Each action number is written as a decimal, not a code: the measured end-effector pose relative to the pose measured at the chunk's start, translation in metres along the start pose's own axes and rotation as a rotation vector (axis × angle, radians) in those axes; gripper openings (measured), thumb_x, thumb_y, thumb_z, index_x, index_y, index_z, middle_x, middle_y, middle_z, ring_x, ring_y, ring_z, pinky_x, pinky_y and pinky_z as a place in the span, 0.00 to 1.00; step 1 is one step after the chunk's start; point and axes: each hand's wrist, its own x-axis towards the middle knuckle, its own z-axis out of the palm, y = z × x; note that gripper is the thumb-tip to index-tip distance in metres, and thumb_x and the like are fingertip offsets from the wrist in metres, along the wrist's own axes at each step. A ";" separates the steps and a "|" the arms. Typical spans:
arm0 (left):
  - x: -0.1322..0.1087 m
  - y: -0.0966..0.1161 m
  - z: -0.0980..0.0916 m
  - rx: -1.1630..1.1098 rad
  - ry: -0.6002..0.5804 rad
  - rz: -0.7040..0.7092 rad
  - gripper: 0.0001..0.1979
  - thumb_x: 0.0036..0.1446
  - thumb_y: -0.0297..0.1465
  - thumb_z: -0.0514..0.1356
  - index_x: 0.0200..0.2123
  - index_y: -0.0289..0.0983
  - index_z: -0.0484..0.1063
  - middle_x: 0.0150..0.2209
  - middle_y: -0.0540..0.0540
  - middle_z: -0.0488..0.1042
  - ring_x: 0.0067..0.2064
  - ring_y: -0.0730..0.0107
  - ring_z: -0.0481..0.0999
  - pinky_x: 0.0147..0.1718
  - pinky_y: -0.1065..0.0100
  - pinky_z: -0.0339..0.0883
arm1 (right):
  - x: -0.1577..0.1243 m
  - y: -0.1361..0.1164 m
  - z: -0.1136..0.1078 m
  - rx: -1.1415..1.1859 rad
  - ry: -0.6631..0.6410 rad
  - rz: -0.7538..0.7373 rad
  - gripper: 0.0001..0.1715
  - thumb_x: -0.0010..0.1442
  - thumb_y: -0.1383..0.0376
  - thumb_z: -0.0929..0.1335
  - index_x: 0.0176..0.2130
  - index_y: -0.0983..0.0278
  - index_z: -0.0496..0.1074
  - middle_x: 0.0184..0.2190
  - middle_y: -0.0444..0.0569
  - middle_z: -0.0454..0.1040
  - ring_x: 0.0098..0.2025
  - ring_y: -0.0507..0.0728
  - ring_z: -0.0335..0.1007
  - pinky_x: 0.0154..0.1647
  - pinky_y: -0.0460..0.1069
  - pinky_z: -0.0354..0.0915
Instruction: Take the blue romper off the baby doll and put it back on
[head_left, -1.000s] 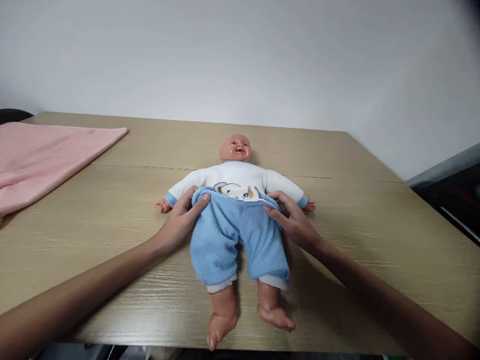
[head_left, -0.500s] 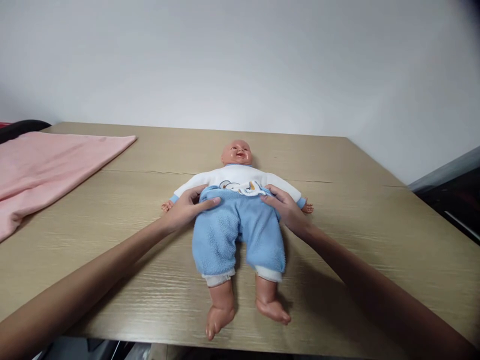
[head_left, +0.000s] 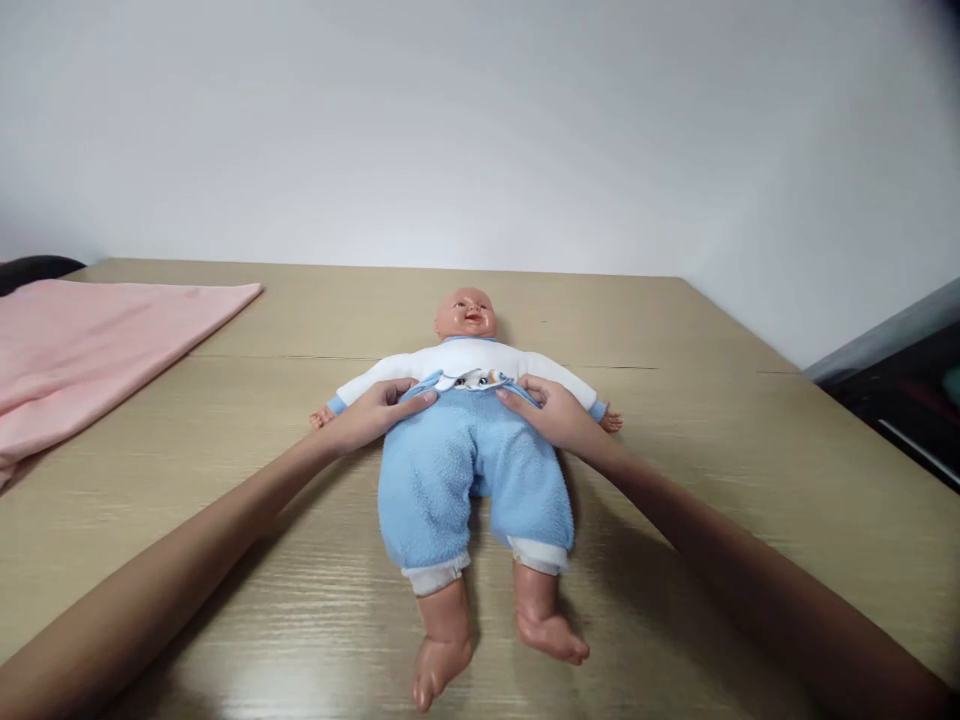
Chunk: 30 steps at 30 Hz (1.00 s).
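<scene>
A baby doll lies on its back on the table, head away from me and bare feet toward me. It wears a white top with blue cuffs and an animal picture, partly covered at the belly. Over its legs are fluffy blue pants with white cuffs. My left hand grips the pants' waistband at its left side, thumb on top and fingers partly hidden behind the cloth. At the right side my right hand pinches the same waistband, which is stretched between the two hands.
A pink cloth lies at the left of the wooden table. Behind it a dark curved object shows at the edge. A white wall borders the back, and a black object stands beyond the right edge.
The waistband's front edge has shifted between my hands, and the white picture shows differently above it. Both hands keep their hold. The view has tilted slightly.
</scene>
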 end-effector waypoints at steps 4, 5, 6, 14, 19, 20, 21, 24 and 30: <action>-0.012 -0.007 -0.011 0.176 0.003 0.063 0.19 0.65 0.50 0.62 0.41 0.40 0.77 0.44 0.45 0.80 0.51 0.50 0.76 0.55 0.56 0.69 | -0.030 0.015 -0.006 -0.013 -0.026 0.044 0.24 0.70 0.43 0.66 0.34 0.59 0.70 0.34 0.46 0.74 0.40 0.61 0.70 0.44 0.54 0.65; -0.016 -0.009 -0.013 0.196 -0.003 0.069 0.18 0.64 0.49 0.63 0.44 0.40 0.77 0.48 0.45 0.80 0.56 0.47 0.75 0.60 0.54 0.67 | -0.037 0.019 -0.008 -0.023 -0.034 0.035 0.22 0.69 0.45 0.67 0.34 0.59 0.70 0.35 0.47 0.75 0.41 0.62 0.71 0.46 0.55 0.66; -0.020 -0.010 -0.013 0.207 -0.007 0.070 0.18 0.63 0.48 0.63 0.46 0.41 0.78 0.51 0.44 0.80 0.59 0.45 0.74 0.63 0.53 0.65 | -0.044 0.022 -0.010 -0.035 -0.037 0.031 0.20 0.68 0.46 0.68 0.34 0.59 0.71 0.36 0.48 0.75 0.42 0.63 0.71 0.47 0.56 0.66; -0.039 -0.012 0.025 -0.447 0.243 -0.074 0.20 0.63 0.48 0.70 0.50 0.41 0.79 0.53 0.43 0.83 0.60 0.48 0.78 0.63 0.54 0.69 | -0.070 0.023 0.013 0.640 0.122 0.322 0.23 0.62 0.43 0.75 0.47 0.55 0.77 0.45 0.47 0.82 0.51 0.66 0.77 0.56 0.59 0.72; -0.037 -0.012 0.045 -0.866 0.216 -0.171 0.18 0.57 0.42 0.77 0.45 0.38 0.83 0.46 0.42 0.86 0.55 0.50 0.83 0.55 0.59 0.77 | -0.066 0.013 0.017 0.931 0.141 0.470 0.28 0.60 0.47 0.78 0.57 0.52 0.78 0.55 0.48 0.85 0.62 0.68 0.79 0.65 0.63 0.72; -0.036 -0.012 0.047 -0.879 0.195 -0.181 0.18 0.57 0.42 0.77 0.45 0.38 0.83 0.45 0.43 0.86 0.53 0.51 0.83 0.54 0.60 0.78 | -0.065 0.011 0.015 0.911 0.146 0.464 0.28 0.61 0.46 0.78 0.57 0.52 0.79 0.57 0.48 0.85 0.63 0.68 0.78 0.66 0.63 0.72; -0.035 -0.013 0.049 -0.880 0.176 -0.183 0.18 0.57 0.42 0.77 0.45 0.38 0.83 0.44 0.43 0.86 0.52 0.53 0.84 0.52 0.60 0.78 | -0.064 0.010 0.014 0.884 0.152 0.458 0.28 0.61 0.46 0.78 0.57 0.52 0.80 0.57 0.48 0.85 0.63 0.68 0.78 0.67 0.63 0.71; -0.031 -0.013 0.050 -0.840 0.158 -0.133 0.20 0.57 0.44 0.77 0.47 0.39 0.84 0.43 0.45 0.86 0.49 0.56 0.83 0.49 0.62 0.77 | -0.062 0.012 0.013 0.830 0.163 0.463 0.25 0.63 0.46 0.76 0.54 0.53 0.83 0.57 0.48 0.86 0.63 0.69 0.79 0.69 0.63 0.71; -0.026 -0.018 0.034 -0.651 0.156 -0.001 0.16 0.60 0.44 0.75 0.42 0.39 0.82 0.39 0.49 0.80 0.40 0.66 0.76 0.42 0.69 0.69 | -0.052 0.023 0.008 0.708 0.196 0.372 0.20 0.61 0.47 0.76 0.48 0.54 0.83 0.52 0.47 0.87 0.65 0.69 0.76 0.74 0.63 0.64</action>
